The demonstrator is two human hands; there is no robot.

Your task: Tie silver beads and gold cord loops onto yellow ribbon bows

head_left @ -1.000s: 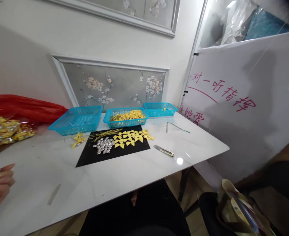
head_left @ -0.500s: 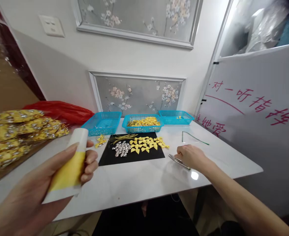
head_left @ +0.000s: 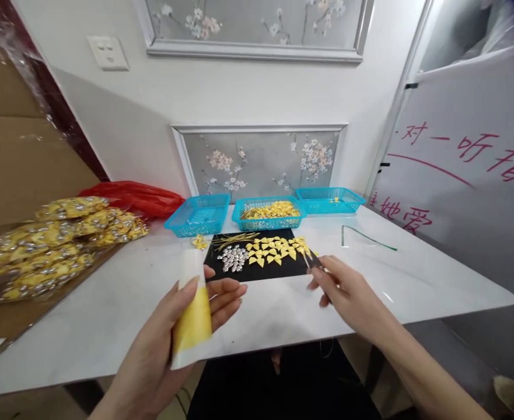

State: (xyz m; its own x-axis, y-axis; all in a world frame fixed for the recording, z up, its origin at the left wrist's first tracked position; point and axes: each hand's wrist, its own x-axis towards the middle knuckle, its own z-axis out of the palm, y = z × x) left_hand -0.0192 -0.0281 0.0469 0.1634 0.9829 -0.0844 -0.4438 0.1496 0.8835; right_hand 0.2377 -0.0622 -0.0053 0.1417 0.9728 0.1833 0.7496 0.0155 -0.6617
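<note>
My left hand [head_left: 186, 326] is wrapped round a white and yellow tube [head_left: 195, 318], its fingertips spread off the far side. Tweezers [head_left: 313, 259] are pinched in my right hand [head_left: 344, 289], blurred by motion, with their tips over the right edge of a black mat [head_left: 278, 273]. On that mat lie yellow bow-like petal pieces [head_left: 274, 249], a heap of silvery beads [head_left: 233, 258] and thin yellow stems [head_left: 230, 240]. Left of the mat sits a small yellow and silver flower piece [head_left: 199, 242].
Behind the mat stand a left blue basket [head_left: 198, 230], a middle blue basket [head_left: 269, 224] filled with yellow pieces, and a right blue basket [head_left: 329, 207]. Bagged yellow and silver pieces [head_left: 42, 245] lie left, beside a red bag [head_left: 138, 195]. A green strip [head_left: 368, 238] lies right.
My right hand has lifted the tweezers off the table and brought them to the mat's edge. My left hand has moved right with the tube, and the view has shifted.
</note>
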